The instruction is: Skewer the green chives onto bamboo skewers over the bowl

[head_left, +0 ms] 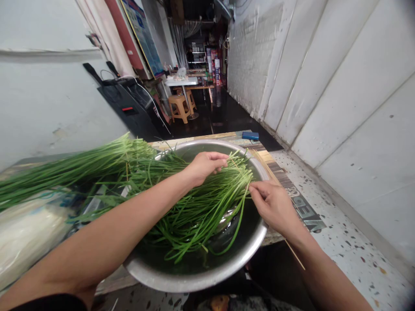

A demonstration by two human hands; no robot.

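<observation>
Right hand (274, 205) pinches garlic chives (194, 207) near the two-o'clock edge of the steel basin (194, 284). Left hand (203, 168), at one, is bunched, grip unclear; open room shows at five.

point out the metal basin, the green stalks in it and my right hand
Metal basin (191, 283): head view, near rim
Green stalks (201, 207): head view, middle of the bunch
Right hand (275, 205): head view, back of the hand
</observation>
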